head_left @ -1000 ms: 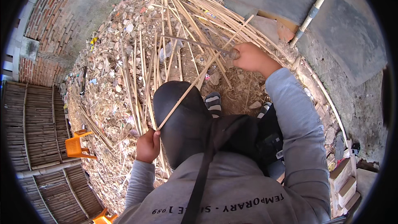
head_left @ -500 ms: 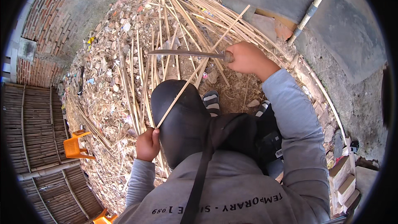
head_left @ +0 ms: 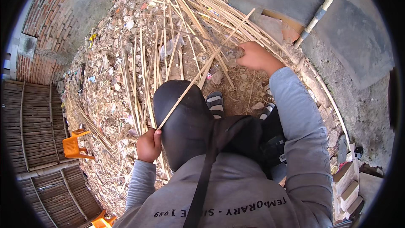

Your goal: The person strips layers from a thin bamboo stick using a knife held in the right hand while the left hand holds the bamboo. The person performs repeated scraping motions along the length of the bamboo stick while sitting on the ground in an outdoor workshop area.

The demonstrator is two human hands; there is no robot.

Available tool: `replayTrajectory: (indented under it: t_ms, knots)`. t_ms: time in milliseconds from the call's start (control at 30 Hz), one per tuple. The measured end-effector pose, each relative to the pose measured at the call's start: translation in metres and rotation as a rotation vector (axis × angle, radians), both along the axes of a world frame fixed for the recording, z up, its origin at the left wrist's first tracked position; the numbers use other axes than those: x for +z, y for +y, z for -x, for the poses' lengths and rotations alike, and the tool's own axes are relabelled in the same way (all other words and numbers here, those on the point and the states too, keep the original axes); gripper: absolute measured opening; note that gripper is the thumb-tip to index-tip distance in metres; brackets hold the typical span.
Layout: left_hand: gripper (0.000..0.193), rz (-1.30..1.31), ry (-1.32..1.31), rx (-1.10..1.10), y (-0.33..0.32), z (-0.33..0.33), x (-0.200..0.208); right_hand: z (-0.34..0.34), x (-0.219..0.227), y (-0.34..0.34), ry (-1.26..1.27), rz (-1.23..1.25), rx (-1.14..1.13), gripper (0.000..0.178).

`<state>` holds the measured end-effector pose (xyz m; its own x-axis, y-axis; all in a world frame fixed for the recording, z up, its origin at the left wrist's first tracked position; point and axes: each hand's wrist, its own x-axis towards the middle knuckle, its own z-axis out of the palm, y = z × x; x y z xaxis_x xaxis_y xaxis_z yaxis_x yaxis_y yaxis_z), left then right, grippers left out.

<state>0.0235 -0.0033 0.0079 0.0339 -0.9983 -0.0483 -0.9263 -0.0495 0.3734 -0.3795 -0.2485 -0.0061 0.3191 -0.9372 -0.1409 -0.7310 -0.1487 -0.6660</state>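
My left hand is closed on the near end of a long, pale bamboo strip. The strip slants up to the right across my dark-covered left knee and over the ground beyond. My right hand grips the handle of a machete, whose long thin blade points away to the upper left and crosses the strip's far part. Whether the blade touches the strip I cannot tell. More bamboo strips lie on the ground just past my left hand.
A larger heap of bamboo strips spreads along the far wall. Rubble and dry litter cover the ground at left. An orange plastic chair stands near a bamboo-slat wall. A pale pipe leans at the upper right.
The machete's blade has swung, its tip moving farther away and slightly right. My left hand keeps hold of the bamboo strip, nearly in the same place.
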Motion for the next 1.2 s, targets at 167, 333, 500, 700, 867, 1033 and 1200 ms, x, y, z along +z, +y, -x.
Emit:
replayTrajectory:
  t_ms: [167, 333, 500, 700, 867, 1033, 1200]
  knots:
    - [0.042, 0.029, 0.032, -0.013, 0.001, 0.001, 0.0, -0.007, 0.009, 0.002, 0.018, 0.035, -0.01, 0.042]
    - [0.044, 0.008, 0.086, 0.031, 0.007, -0.001, -0.006, -0.005, 0.014, 0.002, 0.126, 0.002, 0.126, 0.049]
    - [0.044, -0.004, 0.103, 0.022, -0.001, 0.006, 0.001, 0.005, -0.012, -0.01, 0.031, 0.056, -0.055, 0.038]
    - [0.045, 0.054, 0.087, 0.037, 0.009, 0.0, -0.012, -0.026, 0.025, 0.014, 0.136, 0.13, 0.081, 0.042]
    - [0.045, 0.083, -0.008, -0.016, -0.005, 0.006, 0.003, 0.006, 0.0, -0.004, 0.103, 0.047, 0.017, 0.031]
    - [0.045, 0.02, 0.074, 0.052, 0.0, 0.003, -0.007, -0.021, 0.034, 0.011, 0.102, 0.067, 0.041, 0.032]
    - [0.042, 0.052, 0.043, 0.013, -0.003, 0.006, -0.005, 0.011, -0.005, -0.012, 0.03, 0.043, -0.068, 0.037]
